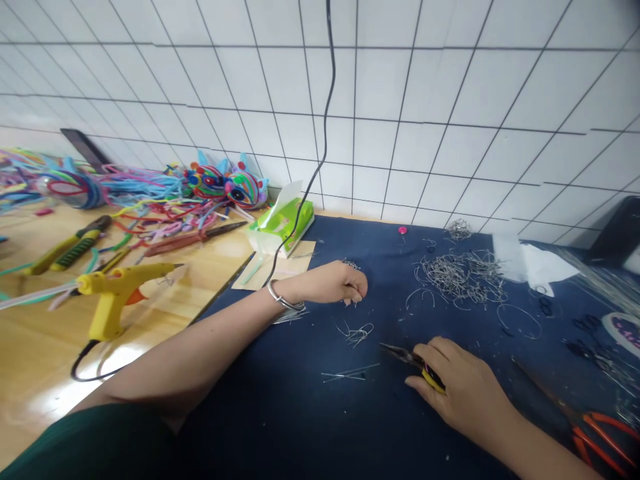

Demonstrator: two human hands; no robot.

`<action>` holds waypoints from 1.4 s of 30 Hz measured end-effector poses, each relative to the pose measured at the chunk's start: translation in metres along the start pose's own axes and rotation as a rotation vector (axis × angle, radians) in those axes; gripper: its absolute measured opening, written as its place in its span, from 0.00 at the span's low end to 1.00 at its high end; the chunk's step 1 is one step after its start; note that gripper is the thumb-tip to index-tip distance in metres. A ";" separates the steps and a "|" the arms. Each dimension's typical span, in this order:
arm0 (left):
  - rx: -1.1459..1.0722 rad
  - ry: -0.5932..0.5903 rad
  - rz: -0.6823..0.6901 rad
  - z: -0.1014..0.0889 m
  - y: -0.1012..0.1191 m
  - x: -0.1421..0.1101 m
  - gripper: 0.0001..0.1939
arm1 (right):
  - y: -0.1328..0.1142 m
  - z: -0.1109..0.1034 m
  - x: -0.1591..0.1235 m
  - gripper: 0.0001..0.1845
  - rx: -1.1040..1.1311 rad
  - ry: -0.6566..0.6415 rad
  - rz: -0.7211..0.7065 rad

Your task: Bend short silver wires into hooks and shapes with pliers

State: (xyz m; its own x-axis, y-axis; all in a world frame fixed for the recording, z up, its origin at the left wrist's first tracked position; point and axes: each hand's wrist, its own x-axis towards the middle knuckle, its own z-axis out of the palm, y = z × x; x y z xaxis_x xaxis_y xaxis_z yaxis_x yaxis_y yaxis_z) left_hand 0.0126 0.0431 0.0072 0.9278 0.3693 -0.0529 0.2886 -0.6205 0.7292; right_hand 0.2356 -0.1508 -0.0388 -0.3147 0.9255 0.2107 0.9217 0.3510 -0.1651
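My left hand point(337, 283) rests on the dark blue cloth point(280, 400), its fingers curled shut around thin wire bits; a silver bangle circles the wrist. My right hand point(460, 387) lies lower right, closed on small pliers point(407, 358) with a yellow and black handle, the jaws pointing left. Bent wire pieces point(356, 332) lie between the hands, and straight wire pieces point(350, 373) lie just left of the pliers' tip. A larger pile of wire point(460, 273) sits beyond the right hand.
A yellow glue gun point(117, 290) stands on the wooden table at left, with pliers point(65, 250), scissors and coloured pipe cleaners behind it. A green tissue pack point(283, 227) sits by the tiled wall. Orange-handled cutters point(600, 433) lie at the right edge. A black cable point(320, 147) hangs down.
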 end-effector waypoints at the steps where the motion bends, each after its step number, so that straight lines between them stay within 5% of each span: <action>1: 0.015 0.005 0.005 0.000 -0.004 0.001 0.07 | 0.000 0.000 0.000 0.15 0.003 0.001 -0.002; 17: 0.410 0.006 0.190 0.003 -0.002 0.001 0.06 | 0.002 -0.002 0.001 0.15 0.003 -0.076 0.009; 23: 0.437 -0.145 0.278 0.004 0.017 -0.011 0.04 | 0.002 -0.002 0.001 0.15 -0.006 -0.068 -0.003; 28: 0.443 -0.161 0.298 0.013 0.014 -0.012 0.06 | 0.001 -0.002 0.001 0.14 -0.008 -0.070 -0.004; 35: 0.377 -0.232 0.203 0.012 0.016 -0.012 0.08 | 0.001 -0.004 0.001 0.14 0.003 -0.064 -0.014; 42: -0.070 -0.181 0.211 0.017 0.038 -0.006 0.15 | 0.000 -0.007 0.002 0.13 0.033 -0.101 0.002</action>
State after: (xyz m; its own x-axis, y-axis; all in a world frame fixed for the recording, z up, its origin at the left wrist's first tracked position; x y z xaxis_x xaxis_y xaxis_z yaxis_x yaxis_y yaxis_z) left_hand 0.0216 0.0053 0.0234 0.9945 0.1037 -0.0112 0.0734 -0.6190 0.7819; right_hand 0.2368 -0.1497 -0.0319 -0.3355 0.9353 0.1128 0.9150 0.3520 -0.1971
